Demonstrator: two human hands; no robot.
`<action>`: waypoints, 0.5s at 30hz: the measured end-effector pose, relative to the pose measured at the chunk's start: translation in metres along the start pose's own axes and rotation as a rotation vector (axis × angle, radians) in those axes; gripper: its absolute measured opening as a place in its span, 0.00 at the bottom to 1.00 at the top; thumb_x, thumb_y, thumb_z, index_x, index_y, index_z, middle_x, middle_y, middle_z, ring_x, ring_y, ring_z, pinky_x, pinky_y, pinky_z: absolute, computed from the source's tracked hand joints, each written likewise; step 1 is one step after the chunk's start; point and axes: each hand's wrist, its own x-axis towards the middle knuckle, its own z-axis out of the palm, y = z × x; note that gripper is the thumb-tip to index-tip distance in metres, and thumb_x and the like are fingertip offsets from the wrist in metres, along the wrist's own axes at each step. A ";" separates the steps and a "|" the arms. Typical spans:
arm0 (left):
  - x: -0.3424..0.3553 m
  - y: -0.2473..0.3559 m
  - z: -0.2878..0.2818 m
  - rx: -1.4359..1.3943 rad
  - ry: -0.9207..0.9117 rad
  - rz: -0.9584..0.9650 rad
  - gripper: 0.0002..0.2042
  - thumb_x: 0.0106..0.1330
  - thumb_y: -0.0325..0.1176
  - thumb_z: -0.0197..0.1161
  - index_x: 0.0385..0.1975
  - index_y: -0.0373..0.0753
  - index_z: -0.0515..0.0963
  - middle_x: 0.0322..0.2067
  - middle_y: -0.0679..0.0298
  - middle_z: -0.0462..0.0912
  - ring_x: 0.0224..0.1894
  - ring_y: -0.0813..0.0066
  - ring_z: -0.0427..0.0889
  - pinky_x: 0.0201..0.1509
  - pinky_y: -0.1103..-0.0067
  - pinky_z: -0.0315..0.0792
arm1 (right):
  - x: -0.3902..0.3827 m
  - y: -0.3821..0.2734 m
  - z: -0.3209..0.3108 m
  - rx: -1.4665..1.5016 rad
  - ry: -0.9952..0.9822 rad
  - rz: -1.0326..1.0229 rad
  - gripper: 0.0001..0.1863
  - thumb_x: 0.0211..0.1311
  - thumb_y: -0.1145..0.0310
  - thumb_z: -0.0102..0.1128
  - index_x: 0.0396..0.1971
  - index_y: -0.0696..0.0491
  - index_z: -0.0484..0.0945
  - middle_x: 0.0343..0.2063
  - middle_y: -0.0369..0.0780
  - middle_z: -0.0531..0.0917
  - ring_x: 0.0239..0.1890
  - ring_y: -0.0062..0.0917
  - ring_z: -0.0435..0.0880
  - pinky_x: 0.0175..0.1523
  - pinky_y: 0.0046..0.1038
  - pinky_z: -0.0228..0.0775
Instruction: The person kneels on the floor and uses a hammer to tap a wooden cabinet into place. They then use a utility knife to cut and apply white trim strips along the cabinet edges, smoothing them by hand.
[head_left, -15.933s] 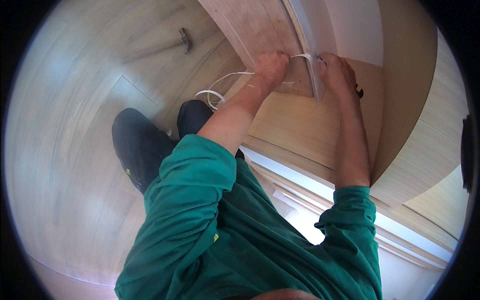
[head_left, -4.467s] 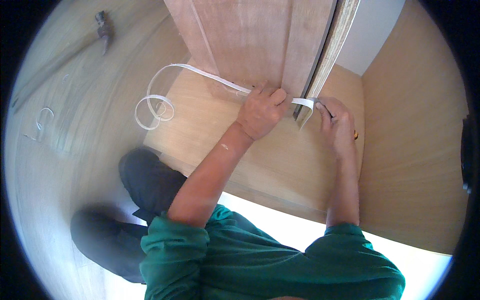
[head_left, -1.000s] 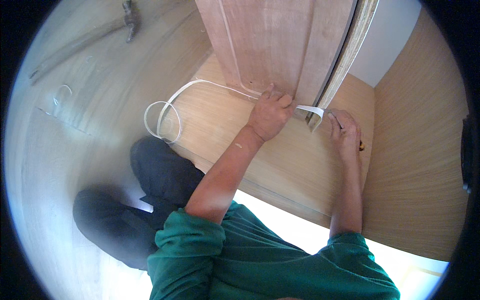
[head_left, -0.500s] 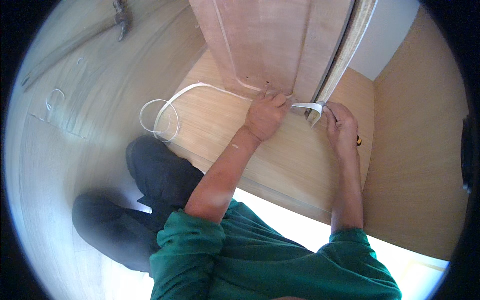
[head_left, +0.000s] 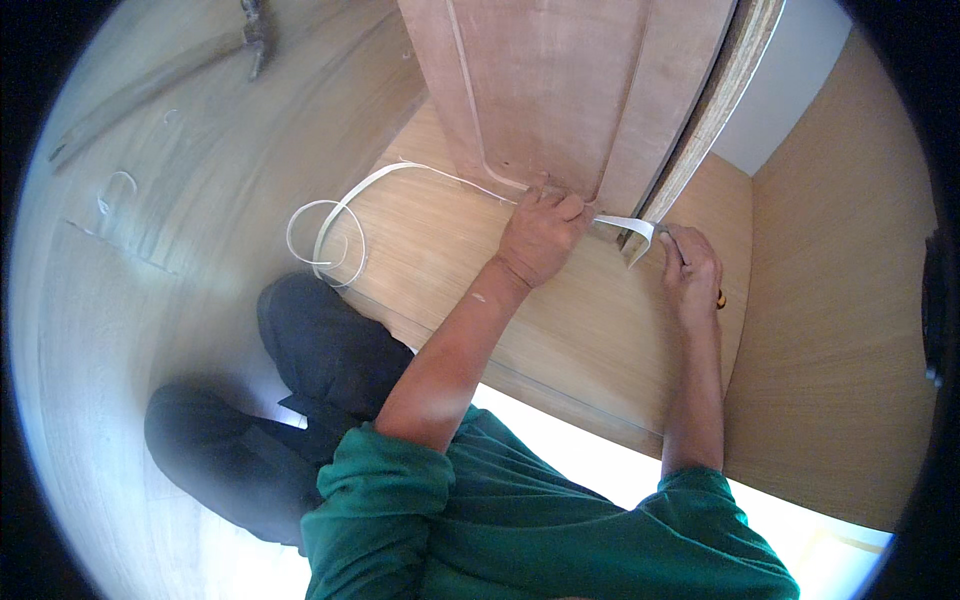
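Observation:
My left hand point(head_left: 545, 238) is closed on a thin white edging strip point(head_left: 375, 176), at the bottom edge of a wooden panel door point(head_left: 540, 90). From there the strip trails left and ends in loose loops over the board's edge. On the other side of my left hand, the strip's short end point(head_left: 630, 226) bends down in a curl. My right hand point(head_left: 692, 268) is wrapped round a hand tool whose black-and-yellow handle end point(head_left: 721, 299) shows below the palm. The tool's tip meets the curled strip; its exact kind is mostly hidden by my fingers.
The door stands on edge on a light wood board point(head_left: 570, 330). A wooden side panel point(head_left: 840, 270) rises at the right. Thin white offcuts point(head_left: 118, 190) lie on the floor at the left, and a long-handled hammer point(head_left: 160, 95) lies farther up.
The view has shifted slightly, so the scene sits a little lower and farther right. Both hands keep nearly the same places at the strip.

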 end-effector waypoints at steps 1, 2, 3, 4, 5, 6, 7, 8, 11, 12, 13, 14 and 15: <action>-0.001 0.001 0.001 0.004 -0.020 -0.009 0.16 0.55 0.30 0.58 0.45 0.43 0.81 0.38 0.64 0.79 0.45 0.67 0.80 0.64 0.58 0.65 | 0.003 -0.007 0.001 0.040 0.009 -0.012 0.05 0.60 0.78 0.60 0.35 0.60 0.81 0.32 0.48 0.83 0.35 0.39 0.83 0.42 0.34 0.74; -0.003 0.001 0.000 0.006 -0.001 -0.012 0.15 0.55 0.30 0.59 0.44 0.43 0.81 0.38 0.64 0.79 0.45 0.67 0.80 0.64 0.58 0.65 | 0.005 -0.013 0.001 0.080 0.019 -0.023 0.05 0.60 0.78 0.61 0.35 0.60 0.81 0.32 0.48 0.83 0.35 0.39 0.83 0.42 0.33 0.74; -0.005 0.002 0.000 0.008 0.018 -0.014 0.15 0.55 0.30 0.59 0.43 0.44 0.82 0.38 0.65 0.79 0.44 0.68 0.81 0.65 0.58 0.65 | 0.007 -0.016 0.001 0.038 0.019 -0.043 0.05 0.60 0.78 0.61 0.35 0.60 0.81 0.32 0.48 0.83 0.35 0.39 0.83 0.42 0.33 0.74; -0.007 0.002 -0.002 0.011 0.039 -0.016 0.15 0.55 0.30 0.59 0.43 0.44 0.82 0.37 0.65 0.79 0.44 0.68 0.81 0.65 0.58 0.64 | 0.010 -0.019 0.000 -0.004 0.020 -0.064 0.05 0.60 0.78 0.61 0.35 0.60 0.81 0.32 0.48 0.83 0.35 0.39 0.83 0.42 0.33 0.74; -0.007 0.000 -0.004 0.012 0.036 -0.018 0.14 0.55 0.30 0.59 0.42 0.44 0.82 0.37 0.65 0.78 0.43 0.68 0.81 0.65 0.58 0.64 | 0.011 -0.022 -0.001 -0.046 0.021 -0.084 0.05 0.60 0.78 0.61 0.35 0.59 0.81 0.32 0.48 0.83 0.35 0.39 0.83 0.43 0.33 0.74; -0.006 -0.003 -0.005 0.012 0.033 -0.020 0.14 0.55 0.30 0.59 0.42 0.44 0.82 0.37 0.65 0.78 0.43 0.67 0.81 0.66 0.58 0.64 | 0.011 -0.022 -0.002 -0.022 0.019 -0.089 0.05 0.60 0.78 0.61 0.35 0.59 0.82 0.32 0.48 0.83 0.35 0.39 0.84 0.43 0.34 0.74; -0.005 -0.004 -0.007 0.013 0.033 -0.027 0.14 0.55 0.30 0.59 0.42 0.44 0.82 0.36 0.65 0.78 0.42 0.67 0.81 0.66 0.58 0.64 | 0.012 -0.021 -0.003 0.002 0.013 -0.099 0.05 0.60 0.78 0.61 0.35 0.59 0.82 0.32 0.48 0.83 0.35 0.39 0.84 0.42 0.34 0.74; -0.004 -0.002 -0.008 0.018 0.036 -0.001 0.13 0.55 0.30 0.59 0.41 0.44 0.82 0.36 0.65 0.78 0.42 0.67 0.82 0.66 0.59 0.63 | 0.012 -0.019 -0.004 0.025 0.006 -0.109 0.04 0.60 0.78 0.61 0.35 0.59 0.82 0.32 0.48 0.83 0.36 0.39 0.84 0.42 0.34 0.74; -0.001 0.001 -0.006 0.043 0.046 0.038 0.13 0.56 0.30 0.59 0.41 0.44 0.83 0.36 0.64 0.78 0.41 0.67 0.82 0.67 0.58 0.62 | 0.001 -0.014 -0.012 -0.102 0.023 -0.057 0.05 0.60 0.78 0.61 0.35 0.59 0.82 0.33 0.49 0.84 0.36 0.40 0.84 0.43 0.34 0.74; 0.001 -0.002 -0.005 0.055 0.053 0.026 0.13 0.55 0.30 0.59 0.41 0.44 0.83 0.36 0.64 0.78 0.41 0.66 0.82 0.67 0.58 0.62 | 0.001 -0.004 -0.009 -0.091 0.044 -0.099 0.05 0.60 0.78 0.62 0.35 0.59 0.82 0.33 0.49 0.84 0.37 0.40 0.84 0.43 0.34 0.75; 0.002 -0.003 -0.004 0.064 0.057 0.021 0.13 0.55 0.30 0.59 0.41 0.44 0.83 0.36 0.64 0.78 0.42 0.66 0.82 0.67 0.57 0.62 | 0.000 0.004 -0.005 -0.082 0.068 -0.134 0.05 0.59 0.78 0.62 0.35 0.59 0.82 0.33 0.48 0.84 0.37 0.40 0.84 0.44 0.34 0.75; 0.001 -0.003 -0.004 0.053 0.048 0.019 0.13 0.55 0.30 0.59 0.41 0.44 0.83 0.36 0.64 0.78 0.42 0.66 0.82 0.67 0.57 0.62 | -0.001 0.010 -0.002 -0.072 0.092 -0.169 0.05 0.59 0.78 0.62 0.35 0.59 0.82 0.33 0.48 0.84 0.37 0.40 0.84 0.44 0.34 0.75; 0.000 -0.002 -0.003 0.042 0.038 0.016 0.13 0.55 0.30 0.59 0.41 0.44 0.83 0.36 0.64 0.78 0.43 0.66 0.82 0.67 0.57 0.62 | -0.002 0.014 -0.001 -0.052 0.079 -0.143 0.05 0.59 0.78 0.62 0.35 0.59 0.82 0.33 0.48 0.84 0.37 0.40 0.84 0.44 0.34 0.75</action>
